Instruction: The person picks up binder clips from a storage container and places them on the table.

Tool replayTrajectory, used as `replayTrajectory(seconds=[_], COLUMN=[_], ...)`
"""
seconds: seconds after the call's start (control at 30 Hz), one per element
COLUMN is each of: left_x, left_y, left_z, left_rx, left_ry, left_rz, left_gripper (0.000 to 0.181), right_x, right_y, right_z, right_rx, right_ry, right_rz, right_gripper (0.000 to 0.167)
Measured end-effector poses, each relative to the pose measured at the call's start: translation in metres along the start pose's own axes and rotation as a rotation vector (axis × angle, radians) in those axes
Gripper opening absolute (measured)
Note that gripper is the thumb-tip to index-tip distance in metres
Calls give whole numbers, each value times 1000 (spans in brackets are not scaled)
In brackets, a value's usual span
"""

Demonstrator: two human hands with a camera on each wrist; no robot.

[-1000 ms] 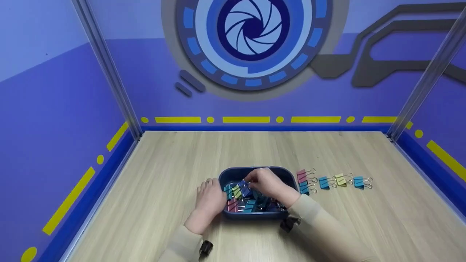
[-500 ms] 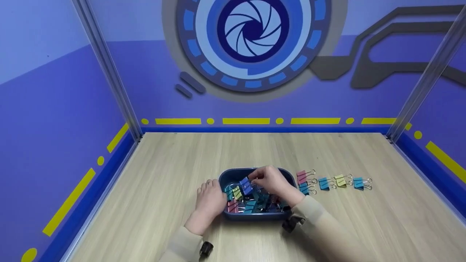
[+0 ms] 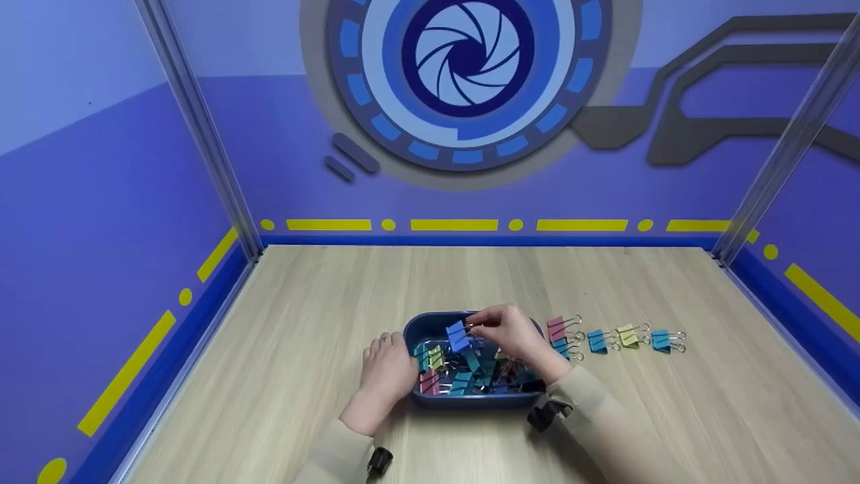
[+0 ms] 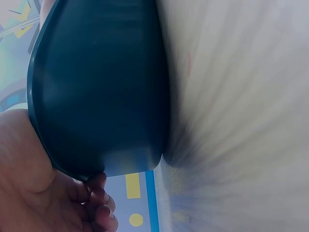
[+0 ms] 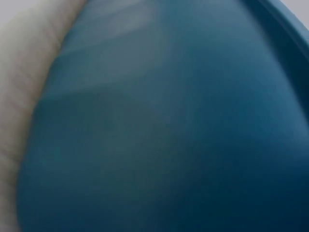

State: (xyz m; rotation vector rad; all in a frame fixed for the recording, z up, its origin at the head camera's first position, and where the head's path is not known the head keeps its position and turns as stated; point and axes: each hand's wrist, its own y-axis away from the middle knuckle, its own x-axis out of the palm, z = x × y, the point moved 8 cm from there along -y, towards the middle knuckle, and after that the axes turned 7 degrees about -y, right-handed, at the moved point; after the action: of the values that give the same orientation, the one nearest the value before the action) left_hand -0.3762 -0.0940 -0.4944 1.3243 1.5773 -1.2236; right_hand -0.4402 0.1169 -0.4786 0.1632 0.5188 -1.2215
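The right hand (image 3: 509,331) is pinching a blue binder clip (image 3: 458,335) by its wire handle between thumb and fingers, holding it over the dark-blue tray (image 3: 474,402). The forearm is slanting in across the tray's right end. The left hand (image 3: 390,364) is gripping the tray's left rim, its fingers bending loosely outside the wall.
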Motion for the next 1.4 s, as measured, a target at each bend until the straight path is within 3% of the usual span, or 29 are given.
replayTrajectory(seconds=[0.27, 0.43, 0.7, 1.1, 1.4], left_x=[1, 0, -1, 3, 4], left_y=[0, 0, -1, -2, -2], left_z=[0, 0, 0, 1, 1], left_rx=[-10, -5, -12, -37, -38], left_ry=[6, 3, 5, 16, 11], left_rz=[6, -7, -11, 29, 35], left_gripper=[30, 29, 31, 31, 34], right_x=[-2, -8, -27, -60, -96], right_y=[1, 1, 7, 33, 60], right_z=[-8, -6, 2, 4, -12], right_rx=[28, -1, -16, -1, 39], right_ry=[-137, -190, -192, -264, -280], right_rz=[-3, -18, -90, -189, -251], right_gripper=[19, 22, 24, 30, 32])
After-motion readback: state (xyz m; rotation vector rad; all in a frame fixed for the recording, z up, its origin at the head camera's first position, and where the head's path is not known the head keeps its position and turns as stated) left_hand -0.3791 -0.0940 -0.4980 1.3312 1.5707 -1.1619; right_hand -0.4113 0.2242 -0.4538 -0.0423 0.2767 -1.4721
